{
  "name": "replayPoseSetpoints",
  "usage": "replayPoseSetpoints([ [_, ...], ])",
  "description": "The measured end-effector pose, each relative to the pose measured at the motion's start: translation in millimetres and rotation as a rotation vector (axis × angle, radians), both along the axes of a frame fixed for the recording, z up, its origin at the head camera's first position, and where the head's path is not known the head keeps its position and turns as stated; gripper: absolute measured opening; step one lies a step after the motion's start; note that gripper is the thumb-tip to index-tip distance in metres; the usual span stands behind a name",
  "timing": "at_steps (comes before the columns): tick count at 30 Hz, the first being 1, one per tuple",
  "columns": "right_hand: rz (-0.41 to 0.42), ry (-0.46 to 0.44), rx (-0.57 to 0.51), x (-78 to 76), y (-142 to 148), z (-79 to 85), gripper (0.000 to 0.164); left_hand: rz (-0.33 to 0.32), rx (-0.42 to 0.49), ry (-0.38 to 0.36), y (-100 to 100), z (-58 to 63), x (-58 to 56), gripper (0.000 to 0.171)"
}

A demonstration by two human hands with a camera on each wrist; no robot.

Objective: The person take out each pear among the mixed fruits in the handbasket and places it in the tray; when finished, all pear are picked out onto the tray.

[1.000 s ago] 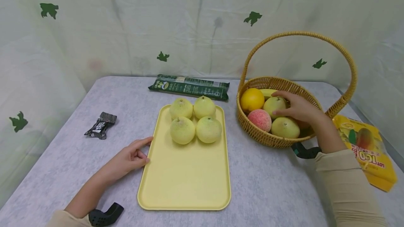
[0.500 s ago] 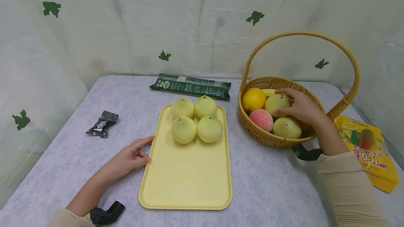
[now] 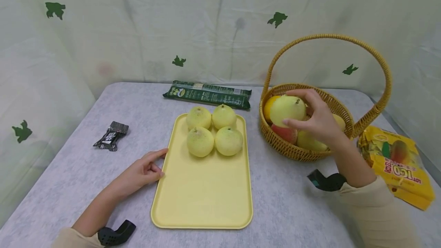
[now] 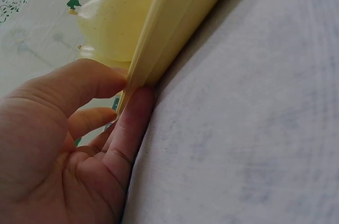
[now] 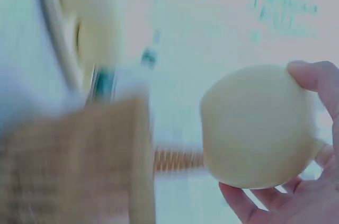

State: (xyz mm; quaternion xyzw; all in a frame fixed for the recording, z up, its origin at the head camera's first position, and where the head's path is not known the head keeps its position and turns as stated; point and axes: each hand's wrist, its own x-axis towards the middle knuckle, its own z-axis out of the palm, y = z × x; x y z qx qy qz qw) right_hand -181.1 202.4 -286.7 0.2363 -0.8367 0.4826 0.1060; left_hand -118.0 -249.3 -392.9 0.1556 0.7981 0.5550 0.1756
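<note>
A pale yellow-green pear (image 3: 288, 111) is gripped by my right hand (image 3: 318, 121), thumb on its near side and fingers round its far side. It is raised over the left part of the wicker basket (image 3: 286, 148), overlapping an orange (image 3: 268, 107) and a red peach (image 3: 285, 134). In the right wrist view the pear (image 5: 257, 126) shows large, with the basket blurred beside it. My left hand (image 3: 138, 175) holds the left edge of the yellow tray (image 3: 203, 198); in the left wrist view, thumb and finger meet at its rim (image 4: 151, 49). Several pears (image 3: 200, 141) stand at the tray's far end.
Behind the tray lies a long dark green packet (image 3: 208, 95). A small black wrapped packet (image 3: 111, 137) lies on the left of the table (image 3: 69, 186). Right of the basket is a yellow snack bag (image 3: 401, 165). The basket's tall handle (image 3: 327, 36) arches above the right hand.
My right hand has lifted the pear from among the fruit in the basket and moved it up and left. The left hand and tray have stayed in place.
</note>
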Motion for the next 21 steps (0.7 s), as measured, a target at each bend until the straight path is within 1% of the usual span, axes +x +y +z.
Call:
replayPoseSetpoints([
  [2,0.082,0.008,-0.050,9.5,-16.2,-1.1,0.061,-0.001,0.012,0.004,0.3,0.1,0.3,0.065],
  [4,0.158,-0.014,-0.074,18.6,-32.4,-4.9,0.061,-0.004,0.022,0.012,0.5,0.1,0.6,0.064],
  [6,0.219,-0.059,-0.071,27.9,-48.2,-10.5,0.060,-0.007,0.030,0.018,0.8,0.2,1.0,0.063],
  [9,0.288,-0.114,-0.041,40.1,-71.3,-21.9,0.059,-0.007,0.030,0.021,1.2,0.6,1.1,0.063],
  [12,0.329,-0.152,-0.006,49.5,-92.3,-34.7,0.059,-0.007,0.030,0.019,1.5,0.9,1.1,0.063],
  [15,0.355,-0.185,0.009,54.8,-110.3,-48.2,0.060,-0.004,0.026,0.016,1.6,1.0,1.2,0.063],
  [18,0.369,-0.236,0.015,57.3,-124.8,-61.5,0.060,-0.002,0.023,0.014,1.1,0.6,1.0,0.063],
  [21,0.359,-0.276,0.045,60.2,-135.9,-72.1,0.060,-0.003,0.022,0.011,0.7,0.2,0.8,0.064],
])
